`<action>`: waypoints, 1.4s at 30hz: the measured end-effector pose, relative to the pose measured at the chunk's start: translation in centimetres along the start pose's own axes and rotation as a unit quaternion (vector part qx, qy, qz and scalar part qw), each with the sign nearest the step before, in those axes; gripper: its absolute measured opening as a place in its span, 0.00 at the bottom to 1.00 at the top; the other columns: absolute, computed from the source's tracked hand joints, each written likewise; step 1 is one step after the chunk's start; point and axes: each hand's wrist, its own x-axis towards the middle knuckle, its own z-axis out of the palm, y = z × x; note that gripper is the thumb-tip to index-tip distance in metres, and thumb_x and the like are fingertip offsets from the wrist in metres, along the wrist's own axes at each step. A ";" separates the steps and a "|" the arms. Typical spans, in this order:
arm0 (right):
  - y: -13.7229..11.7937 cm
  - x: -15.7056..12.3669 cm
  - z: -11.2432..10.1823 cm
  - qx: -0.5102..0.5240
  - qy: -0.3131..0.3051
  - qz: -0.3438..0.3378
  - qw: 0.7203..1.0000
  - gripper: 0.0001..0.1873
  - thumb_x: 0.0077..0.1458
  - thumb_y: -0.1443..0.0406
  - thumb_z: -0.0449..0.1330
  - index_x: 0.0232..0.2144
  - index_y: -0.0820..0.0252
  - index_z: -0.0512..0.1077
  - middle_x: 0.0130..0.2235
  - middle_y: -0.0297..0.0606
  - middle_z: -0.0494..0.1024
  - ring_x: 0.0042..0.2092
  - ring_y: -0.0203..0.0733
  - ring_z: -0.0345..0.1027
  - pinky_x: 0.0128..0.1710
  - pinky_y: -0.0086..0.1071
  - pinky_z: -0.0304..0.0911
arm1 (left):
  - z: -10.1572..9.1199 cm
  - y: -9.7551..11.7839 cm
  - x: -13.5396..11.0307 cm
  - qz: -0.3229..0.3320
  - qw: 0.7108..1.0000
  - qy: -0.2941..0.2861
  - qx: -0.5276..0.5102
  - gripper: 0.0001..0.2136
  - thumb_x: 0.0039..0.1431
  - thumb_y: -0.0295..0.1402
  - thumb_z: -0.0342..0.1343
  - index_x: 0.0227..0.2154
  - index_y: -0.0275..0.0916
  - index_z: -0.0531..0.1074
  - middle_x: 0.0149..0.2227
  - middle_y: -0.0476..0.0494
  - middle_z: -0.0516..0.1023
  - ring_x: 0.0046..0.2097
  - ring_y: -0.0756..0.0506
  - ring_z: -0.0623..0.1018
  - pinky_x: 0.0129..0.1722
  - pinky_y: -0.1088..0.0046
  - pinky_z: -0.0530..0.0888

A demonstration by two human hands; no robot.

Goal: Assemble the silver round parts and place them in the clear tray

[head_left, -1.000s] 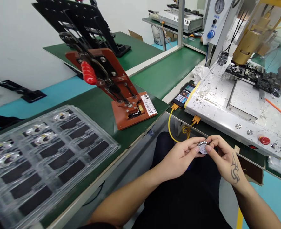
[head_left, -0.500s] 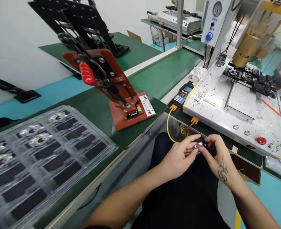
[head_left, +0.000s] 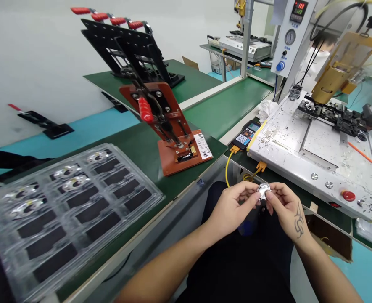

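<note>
A small, shiny silver part that looks like a watch case (head_left: 263, 190) is pinched between both hands above my lap. My left hand (head_left: 236, 206) grips its left side between thumb and fingers. On the other side, my right hand (head_left: 283, 205) holds it with the thumb across its lower right edge. The part's bright, flat face is turned up toward me, and its rim is partly covered by my fingertips. To the left, a clear plastic tray (head_left: 110, 219) carries several shiny silver parts (head_left: 76, 183) in its far and left pockets; other pockets show dark bottoms.
A brown toggle-clamp fixture (head_left: 173, 143) with a red handle stands on the green bench (head_left: 135, 139). Right of my hands is a white machine (head_left: 318, 155) with a brass-coloured head (head_left: 332, 80) and red button (head_left: 348, 195). A keypad controller (head_left: 245, 134) lies beside it, with a yellow cable (head_left: 227, 168).
The silver part has been tilted so its flat face shows more fully. Both hands still hold it. My view has shifted left and up, bringing more of the black rack and red handles into sight.
</note>
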 end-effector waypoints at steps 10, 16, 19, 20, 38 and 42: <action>-1.1 -0.6 0.5 -0.017 -0.011 -0.028 0.999 0.17 0.62 0.49 0.71 0.41 0.55 0.80 0.33 0.37 0.81 0.29 0.37 0.71 0.30 0.32 0.72 | -0.4 0.5 -0.3 -0.004 1.000 -0.007 0.002 0.11 0.65 0.38 0.67 0.43 0.36 0.79 0.34 0.45 0.82 0.34 0.47 0.81 0.38 0.70 0.79; -0.8 -0.8 0.3 -0.027 -0.011 -0.033 0.999 0.16 0.63 0.51 0.71 0.42 0.55 0.80 0.33 0.36 0.81 0.30 0.36 0.71 0.29 0.29 0.70 | -0.3 1.0 -0.4 0.017 0.999 -0.016 0.033 0.07 0.67 0.36 0.63 0.40 0.37 0.78 0.32 0.47 0.79 0.32 0.48 0.79 0.37 0.71 0.79; -0.7 -0.8 0.2 -0.024 -0.009 -0.030 0.999 0.15 0.63 0.51 0.71 0.42 0.55 0.79 0.33 0.35 0.80 0.30 0.36 0.70 0.29 0.29 0.69 | -0.3 1.1 -0.5 0.021 0.999 -0.016 0.039 0.07 0.68 0.36 0.62 0.40 0.37 0.77 0.32 0.47 0.79 0.32 0.48 0.79 0.37 0.71 0.79; -0.7 -0.8 0.2 -0.023 -0.009 -0.029 0.999 0.15 0.63 0.51 0.71 0.41 0.55 0.79 0.33 0.35 0.80 0.30 0.36 0.70 0.29 0.28 0.68 | -0.3 1.1 -0.5 0.022 0.999 -0.015 0.039 0.07 0.68 0.36 0.62 0.40 0.37 0.77 0.32 0.47 0.79 0.32 0.48 0.79 0.37 0.71 0.79; -2.1 1.2 -1.9 -0.318 -0.173 -0.309 0.879 0.25 0.71 0.65 0.62 0.67 0.48 0.69 0.52 0.43 0.79 0.47 0.45 0.78 0.46 0.38 0.77 | -0.5 1.0 -0.5 0.038 0.994 0.028 0.097 0.05 0.67 0.33 0.60 0.41 0.38 0.77 0.33 0.47 0.80 0.32 0.49 0.77 0.35 0.73 0.76; -3.2 3.1 -1.2 -0.349 -0.163 -0.396 0.834 0.26 0.69 0.67 0.64 0.67 0.51 0.68 0.50 0.44 0.80 0.45 0.46 0.78 0.45 0.38 0.76 | -4.1 5.4 -0.2 0.185 0.952 0.048 0.238 0.07 0.66 0.35 0.66 0.43 0.40 0.79 0.39 0.45 0.84 0.37 0.47 0.81 0.39 0.71 0.77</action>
